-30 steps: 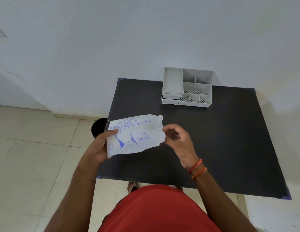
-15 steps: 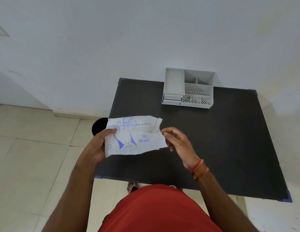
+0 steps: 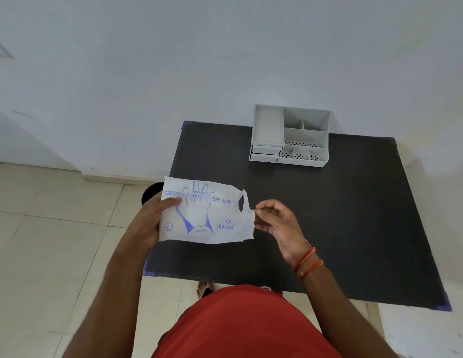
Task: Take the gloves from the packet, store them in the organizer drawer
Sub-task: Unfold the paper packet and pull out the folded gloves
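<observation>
A white glove packet [image 3: 204,213] with blue print is held flat above the near left part of the black table [image 3: 341,215]. My left hand [image 3: 150,220] grips its left edge, thumb on top. My right hand [image 3: 277,223] pinches a torn strip at the packet's right edge between thumb and fingers. No loose glove is visible. The white organizer [image 3: 290,136] stands at the table's far edge against the wall, with two shut drawers [image 3: 265,153] at its front left.
A dark round bin [image 3: 151,193] sits on the tiled floor beside the table's left edge, partly behind the packet. The wall runs right behind the organizer. My red clothing fills the bottom of the view.
The packet has flattened out and turned to face me. My right hand has shifted from the crumpled right end to pinching a torn strip there, pulled slightly right.
</observation>
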